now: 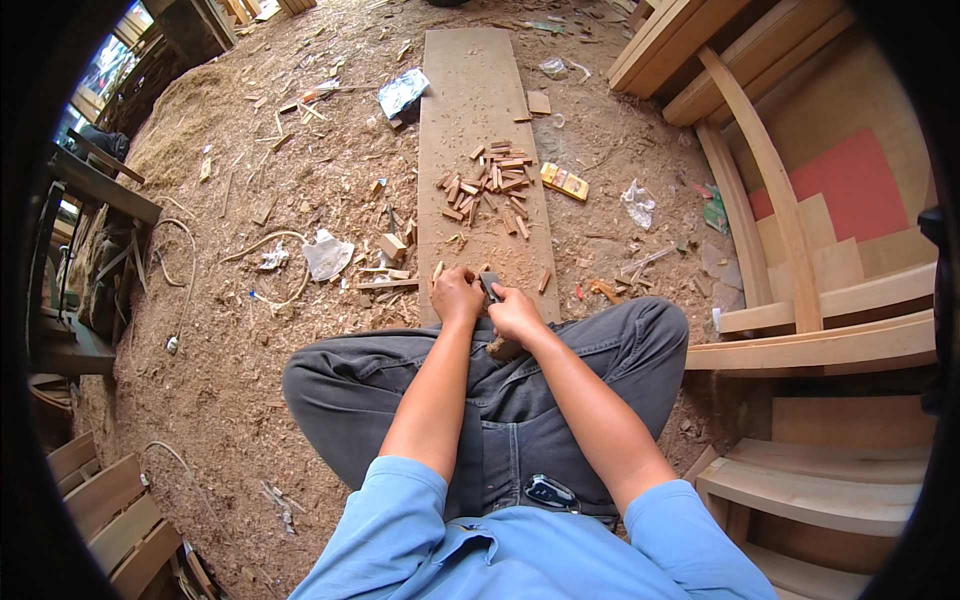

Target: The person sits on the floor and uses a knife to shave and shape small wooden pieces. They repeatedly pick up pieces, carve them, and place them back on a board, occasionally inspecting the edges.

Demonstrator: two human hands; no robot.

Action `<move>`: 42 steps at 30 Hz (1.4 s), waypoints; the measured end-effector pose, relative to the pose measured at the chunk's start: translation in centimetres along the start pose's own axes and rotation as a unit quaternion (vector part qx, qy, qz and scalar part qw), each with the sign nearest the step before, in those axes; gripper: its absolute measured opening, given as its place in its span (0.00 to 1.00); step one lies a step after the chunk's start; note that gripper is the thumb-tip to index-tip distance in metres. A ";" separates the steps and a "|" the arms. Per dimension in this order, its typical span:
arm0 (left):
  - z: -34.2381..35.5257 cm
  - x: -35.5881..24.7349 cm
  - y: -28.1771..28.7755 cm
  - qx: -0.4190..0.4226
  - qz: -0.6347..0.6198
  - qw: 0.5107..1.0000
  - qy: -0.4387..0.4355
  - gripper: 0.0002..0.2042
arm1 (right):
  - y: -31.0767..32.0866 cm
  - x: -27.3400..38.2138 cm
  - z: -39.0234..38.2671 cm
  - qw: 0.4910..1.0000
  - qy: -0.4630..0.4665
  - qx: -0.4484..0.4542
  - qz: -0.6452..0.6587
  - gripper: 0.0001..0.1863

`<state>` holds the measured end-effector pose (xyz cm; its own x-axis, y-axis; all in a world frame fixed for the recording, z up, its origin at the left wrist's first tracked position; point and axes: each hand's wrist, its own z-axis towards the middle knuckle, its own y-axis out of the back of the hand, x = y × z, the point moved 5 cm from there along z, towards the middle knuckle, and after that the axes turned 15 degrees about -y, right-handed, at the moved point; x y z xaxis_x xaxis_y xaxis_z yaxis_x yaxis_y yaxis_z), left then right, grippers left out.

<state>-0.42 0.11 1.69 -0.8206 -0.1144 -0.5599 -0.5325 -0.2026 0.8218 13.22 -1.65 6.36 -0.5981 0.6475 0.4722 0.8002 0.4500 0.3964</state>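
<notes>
We sit cross-legged on the sawdust floor [230,340], both forearms reaching forward over our grey trousers [560,370]. Our left hand [457,296] is curled shut, fingers folded under; what it pinches we cannot tell, since the knuckles hide it. Our right hand [516,313] sits just beside it, almost touching, closed around a small dark tool [490,286] whose upper end pokes out between the two hands. A pale scrap of wood [504,348] shows just below the right wrist, against our lap.

Directly ahead of the hands lies a long flat board [470,110], its near end touching our knuckles. Further out on that board, well beyond the hands, is a loose heap of small cut wood pieces [490,185]. Right of the heap, off the board's edge, lies a yellow packet [564,181]. Left of the hands, a few wood offcuts [392,247] and a crumpled white wrapper [327,255] rest in the shavings. Far to the right of the hands, curved timber frames [770,190] are stacked.
</notes>
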 end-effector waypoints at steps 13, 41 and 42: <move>0.3 -0.6 0.1 -0.006 -0.036 0.999 0.012 0.05 | 0.4 0.2 -0.3 0.998 -0.037 0.024 0.038 0.35; 1.1 -0.4 -2.6 -0.050 -0.082 0.994 -0.047 0.06 | 0.3 0.9 0.6 0.999 -0.028 -0.011 0.033 0.34; 1.2 -0.3 -2.7 -0.045 -0.080 0.994 -0.051 0.06 | 0.3 1.1 0.6 0.999 -0.022 -0.013 0.033 0.33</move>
<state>1.07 1.85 -0.24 -0.7464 0.0251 -0.6650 -0.6407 -0.2972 0.7079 12.87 -0.43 6.50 -0.5415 0.7015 0.4632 0.8359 0.3905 0.3858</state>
